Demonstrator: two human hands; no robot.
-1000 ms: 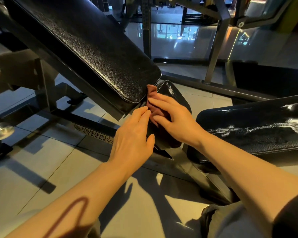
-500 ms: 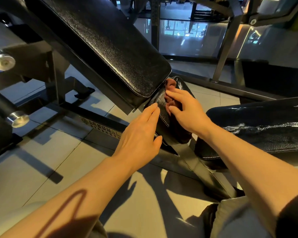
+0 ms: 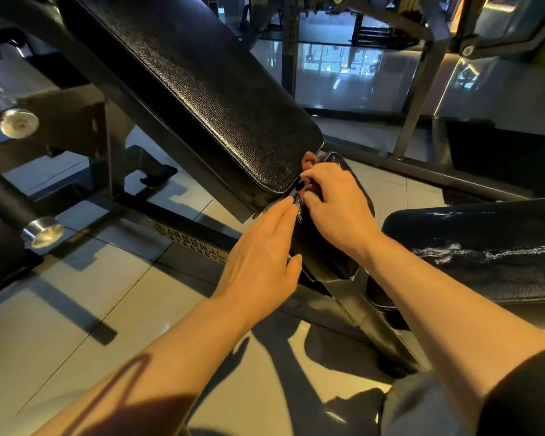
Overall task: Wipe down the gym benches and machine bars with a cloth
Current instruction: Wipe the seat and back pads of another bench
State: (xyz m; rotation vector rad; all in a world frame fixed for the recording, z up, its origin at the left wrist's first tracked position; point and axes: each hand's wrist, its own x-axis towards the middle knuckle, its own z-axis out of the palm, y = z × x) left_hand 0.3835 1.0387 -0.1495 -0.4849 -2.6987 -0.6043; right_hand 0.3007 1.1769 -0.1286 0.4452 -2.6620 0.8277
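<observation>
Pinching a reddish cloth [image 3: 308,161] into the narrow gap between two pads, the right hand [image 3: 337,209] curls its fingers at the lower edge of the tilted back pad [image 3: 208,89]; only a small fold of cloth shows above the fingers, the rest hidden. The left hand [image 3: 261,256] lies flat, fingers straight and together, its fingertips touching the side of the small black seat pad [image 3: 353,180] just below that gap. The back pad's rounded corner nearly meets the seat pad, leaving little room there. To the right, a second black bench [image 3: 485,247] carries pale streaks on its glossy surface and sits well apart from the hands. On the left, two dark bars with bright metal end caps [image 3: 43,231] jut toward the near side. The floor [image 3: 60,309] is pale glossy tile crossed by hard shadows. The frame rail [image 3: 195,237] under the pads carries lettering reading "ARSENAL" with a smaller line beneath that seems to read "STRENGTH". Far off, glass panels reflect windows.
</observation>
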